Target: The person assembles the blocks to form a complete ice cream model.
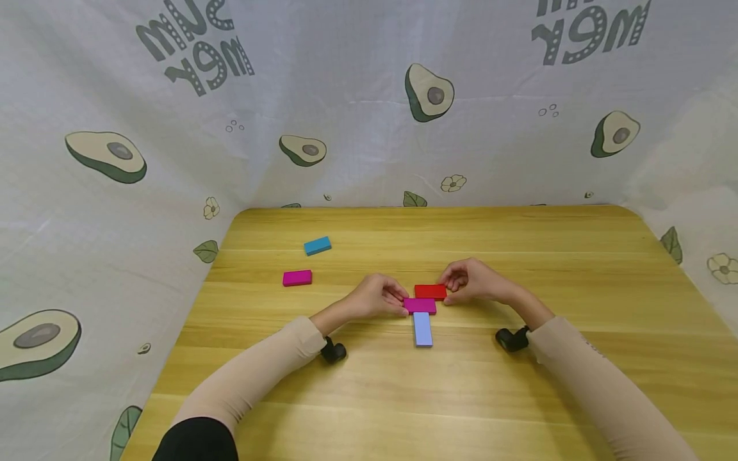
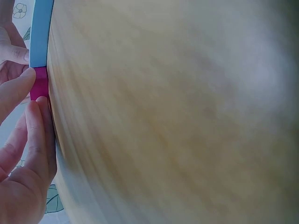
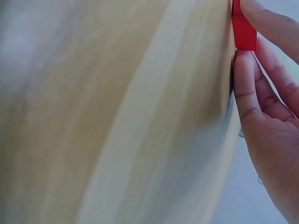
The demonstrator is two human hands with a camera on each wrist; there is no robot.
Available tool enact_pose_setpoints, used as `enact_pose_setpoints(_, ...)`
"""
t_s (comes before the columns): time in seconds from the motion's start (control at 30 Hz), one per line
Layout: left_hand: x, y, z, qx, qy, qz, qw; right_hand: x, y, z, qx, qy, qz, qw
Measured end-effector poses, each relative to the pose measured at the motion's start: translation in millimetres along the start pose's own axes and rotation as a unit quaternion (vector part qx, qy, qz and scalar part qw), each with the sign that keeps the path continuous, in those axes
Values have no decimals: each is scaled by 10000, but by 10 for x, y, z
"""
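My left hand [image 1: 378, 296] pinches one end of a magenta block [image 1: 419, 306] between thumb and fingertips. In the left wrist view that magenta block [image 2: 41, 84] shows between the digits. Just behind it lies a red block [image 1: 430, 292], offset slightly to the right. My right hand [image 1: 474, 280] pinches the red block's right end, and in the right wrist view thumb and fingers bracket the red block [image 3: 244, 32]. A pale blue block [image 1: 423, 330] extends toward the near side from the magenta one, their ends meeting or nearly so.
Farther left on the wooden table [image 1: 519, 397] lie a second magenta block [image 1: 297, 278] and a bright blue block [image 1: 318, 246], apart from the others. A white cloth [image 1: 357, 83] with avocado prints hangs behind the table and at its sides.
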State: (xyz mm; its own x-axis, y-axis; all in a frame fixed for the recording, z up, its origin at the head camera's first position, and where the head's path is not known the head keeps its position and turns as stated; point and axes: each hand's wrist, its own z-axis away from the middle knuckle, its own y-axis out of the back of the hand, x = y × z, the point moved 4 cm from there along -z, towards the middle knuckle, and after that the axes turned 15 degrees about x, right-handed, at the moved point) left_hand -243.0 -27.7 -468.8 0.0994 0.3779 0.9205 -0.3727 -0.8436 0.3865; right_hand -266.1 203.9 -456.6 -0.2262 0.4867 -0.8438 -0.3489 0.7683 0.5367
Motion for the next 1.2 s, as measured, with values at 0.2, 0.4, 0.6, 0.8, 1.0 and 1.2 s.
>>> enact_pose_setpoints(0.2, 1, 2, 7, -2, -39, -70, 10000, -12, -17, -5, 22, -47, -63, 10000)
enact_pose_setpoints(0.4, -7, -1, 12, 10, -30, -81, 10000, -37, -37, -9, -21, 17, -116, 9999)
enact_pose_setpoints(0.6, -7, -6, 7, 18, -35, -76, 10000, -33, -52, -19, -28, 22, -111, 9999)
enact_pose_setpoints(0.8, -2, 0, 7, 37, -4, -72, 10000, -30, -67, -36, -39, 40, -195, 9998)
enact_pose_setpoints(1.0, 0, 0, 7, 39, 12, -71, 10000, -20, -80, -55, -80, 46, -284, 9996)
enact_pose_setpoints(1.2, 11, 5, 6, 55, 27, -82, 9999, -16, -91, -72, -106, 55, -380, 9992)
